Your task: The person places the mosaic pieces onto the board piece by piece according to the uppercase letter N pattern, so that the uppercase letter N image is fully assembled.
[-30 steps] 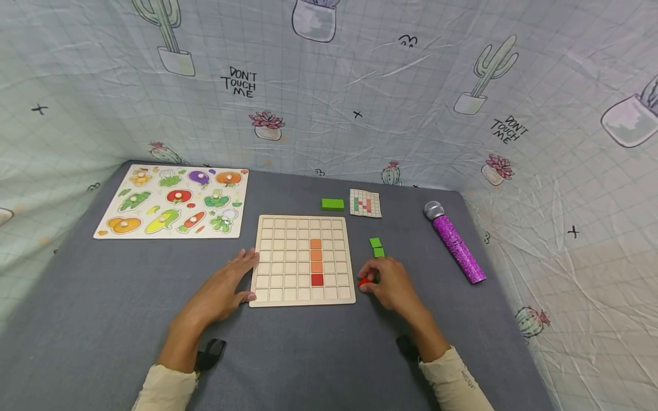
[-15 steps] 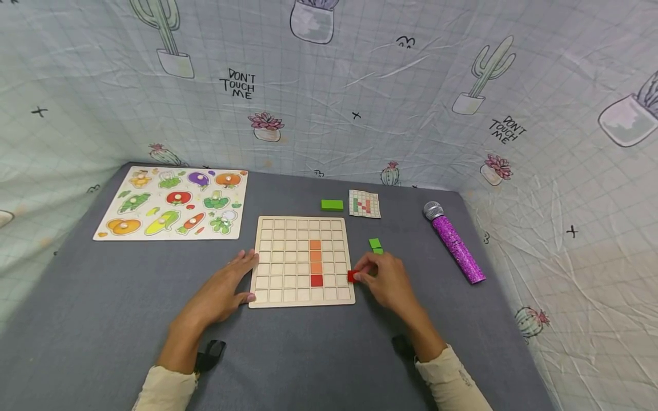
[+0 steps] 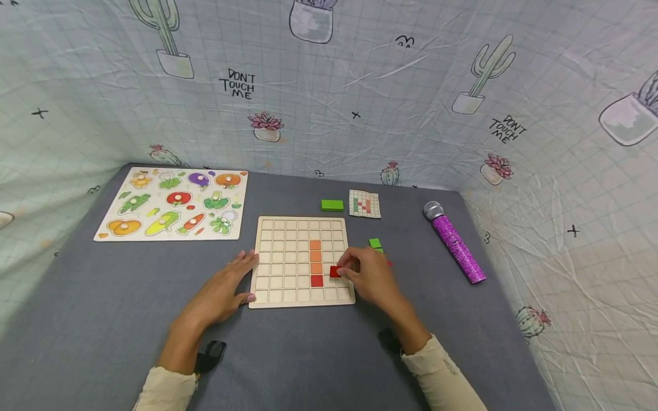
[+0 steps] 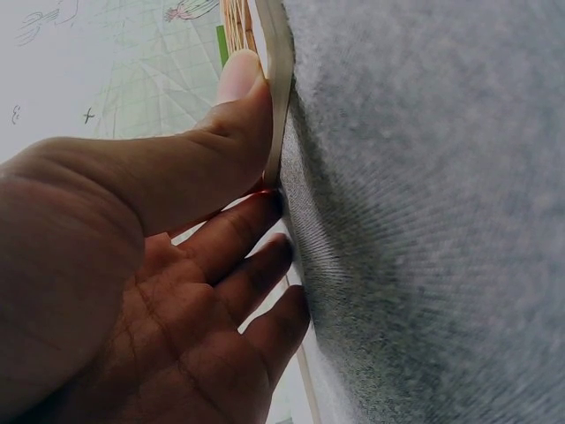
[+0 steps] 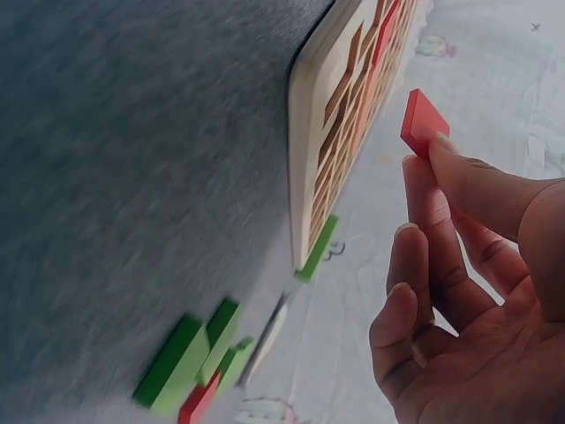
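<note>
A wooden grid board (image 3: 278, 258) lies flat on the grey table, with a column of orange tiles (image 3: 315, 255) and one red tile at its lower end. My right hand (image 3: 371, 279) pinches another red square tile (image 3: 336, 272) between thumb and fingertips, held over the board's right columns. In the right wrist view this held tile (image 5: 425, 124) stands clear of the grid. My left hand (image 3: 222, 294) rests at the board's left edge, fingers extended. The left wrist view shows its thumb (image 4: 243, 84) against the board's side.
Green tiles (image 3: 374, 244) lie right of the board, with a bit of red beside them. Beyond the board are a green block (image 3: 332, 205) and a small pattern card (image 3: 365, 204). A vegetable puzzle (image 3: 151, 197) lies far left, a purple glitter microphone (image 3: 460, 248) right.
My right hand has lifted the red tile from beside the board and carried it left over the grid. My left hand has stayed at the left edge.
</note>
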Demonstrator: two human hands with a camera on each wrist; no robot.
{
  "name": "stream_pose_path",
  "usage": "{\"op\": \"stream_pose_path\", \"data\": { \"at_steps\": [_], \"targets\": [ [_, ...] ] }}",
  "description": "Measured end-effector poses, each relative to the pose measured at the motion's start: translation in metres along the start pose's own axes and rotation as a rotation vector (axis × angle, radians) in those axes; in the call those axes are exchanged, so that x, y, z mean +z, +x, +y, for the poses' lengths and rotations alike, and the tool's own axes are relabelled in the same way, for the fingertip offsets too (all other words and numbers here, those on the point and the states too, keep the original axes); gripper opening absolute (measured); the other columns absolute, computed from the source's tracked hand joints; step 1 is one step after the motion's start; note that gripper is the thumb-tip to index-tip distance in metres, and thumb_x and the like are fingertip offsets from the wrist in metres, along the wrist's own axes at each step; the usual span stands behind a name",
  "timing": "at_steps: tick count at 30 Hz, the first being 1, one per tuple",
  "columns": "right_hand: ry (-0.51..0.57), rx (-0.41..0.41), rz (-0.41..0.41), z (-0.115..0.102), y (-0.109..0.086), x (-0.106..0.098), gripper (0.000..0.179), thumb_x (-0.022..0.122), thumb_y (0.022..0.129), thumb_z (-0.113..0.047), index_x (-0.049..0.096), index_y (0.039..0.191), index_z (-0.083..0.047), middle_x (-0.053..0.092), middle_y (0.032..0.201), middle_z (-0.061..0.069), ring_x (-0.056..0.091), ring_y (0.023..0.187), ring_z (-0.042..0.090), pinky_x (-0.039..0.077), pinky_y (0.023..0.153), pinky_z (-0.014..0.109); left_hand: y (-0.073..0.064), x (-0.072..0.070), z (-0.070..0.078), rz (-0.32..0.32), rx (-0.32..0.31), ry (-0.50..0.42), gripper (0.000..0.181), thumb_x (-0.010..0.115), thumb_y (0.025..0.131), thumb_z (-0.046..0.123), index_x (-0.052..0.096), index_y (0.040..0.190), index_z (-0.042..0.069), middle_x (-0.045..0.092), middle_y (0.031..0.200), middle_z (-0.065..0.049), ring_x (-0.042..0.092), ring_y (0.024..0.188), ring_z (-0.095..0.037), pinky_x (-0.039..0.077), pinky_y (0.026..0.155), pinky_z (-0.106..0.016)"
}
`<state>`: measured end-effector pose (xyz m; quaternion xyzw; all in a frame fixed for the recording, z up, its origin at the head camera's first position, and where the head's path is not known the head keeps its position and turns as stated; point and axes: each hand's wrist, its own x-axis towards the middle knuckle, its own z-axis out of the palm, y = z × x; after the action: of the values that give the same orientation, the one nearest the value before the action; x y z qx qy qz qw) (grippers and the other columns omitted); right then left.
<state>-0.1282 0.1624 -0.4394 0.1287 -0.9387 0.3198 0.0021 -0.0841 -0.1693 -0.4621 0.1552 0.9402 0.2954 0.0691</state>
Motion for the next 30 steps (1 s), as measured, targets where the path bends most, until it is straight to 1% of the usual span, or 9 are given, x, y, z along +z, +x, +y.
{"op": "stream_pose_path", "data": {
  "at_steps": [4,8,12,15,19,25,30],
  "targets": [
    [-0.005,-0.029,-0.005,-0.006,0.005,0.006,0.013,0.089,0.087,-0.012,0.079,0.087,-0.020,0.069,0.079,-0.007,0.060,0.081,0.017,0.048,0.071,0.029,0.000,0.000,0.000,0.001,-0.001,-0.006,0.085,0.084,0.088,0.005,0.041,0.161,-0.003,0.034,0.171,-0.023,0.028,0.160,-0.047,0.029,0.126,-0.067],
    [-0.004,-0.053,-0.011,-0.011,0.009,0.013,0.014,0.089,0.086,-0.012,0.079,0.085,-0.021,0.069,0.077,-0.008,0.060,0.078,0.014,0.048,0.070,0.029,0.000,0.001,-0.001,0.000,-0.004,-0.008,0.085,0.084,0.088,0.005,0.040,0.161,-0.003,0.034,0.172,-0.023,0.028,0.160,-0.047,0.028,0.126,-0.067],
    [0.007,-0.043,-0.031,-0.015,0.014,0.021,0.014,0.089,0.086,-0.013,0.078,0.084,-0.022,0.069,0.074,-0.010,0.057,0.073,0.010,0.047,0.066,0.028,0.000,0.001,-0.001,0.000,-0.007,-0.002,0.085,0.084,0.088,0.006,0.041,0.161,-0.003,0.034,0.172,-0.022,0.028,0.161,-0.046,0.029,0.126,-0.067],
    [0.007,-0.027,-0.049,-0.019,0.016,0.026,0.014,0.089,0.087,-0.014,0.078,0.084,-0.022,0.068,0.073,-0.010,0.056,0.070,0.009,0.045,0.063,0.027,-0.001,0.002,-0.001,0.003,-0.008,0.002,0.085,0.085,0.088,0.006,0.041,0.161,-0.003,0.035,0.171,-0.022,0.029,0.160,-0.046,0.029,0.126,-0.067],
    [-0.009,-0.030,-0.049,-0.024,0.021,0.031,0.015,0.088,0.088,-0.013,0.077,0.083,-0.021,0.068,0.072,-0.010,0.057,0.068,0.008,0.045,0.060,0.026,-0.001,0.003,-0.001,0.004,-0.005,-0.003,0.085,0.085,0.087,0.005,0.041,0.160,-0.003,0.035,0.171,-0.022,0.028,0.160,-0.047,0.029,0.126,-0.067],
    [-0.015,-0.018,-0.056,-0.031,0.028,0.038,0.016,0.087,0.088,-0.012,0.075,0.083,-0.021,0.067,0.073,-0.009,0.060,0.071,0.008,0.048,0.062,0.028,0.000,0.002,-0.001,0.002,-0.006,-0.014,0.085,0.084,0.088,0.005,0.041,0.161,-0.003,0.034,0.172,-0.022,0.027,0.161,-0.046,0.029,0.126,-0.067],
    [-0.035,0.005,-0.064,-0.037,0.032,0.043,0.015,0.086,0.089,-0.013,0.076,0.083,-0.023,0.067,0.073,-0.010,0.061,0.074,0.008,0.048,0.061,0.027,0.000,0.002,-0.002,0.004,0.001,0.001,0.085,0.084,0.088,0.006,0.041,0.161,-0.003,0.035,0.171,-0.022,0.029,0.160,-0.046,0.030,0.126,-0.067]
  ]
}}
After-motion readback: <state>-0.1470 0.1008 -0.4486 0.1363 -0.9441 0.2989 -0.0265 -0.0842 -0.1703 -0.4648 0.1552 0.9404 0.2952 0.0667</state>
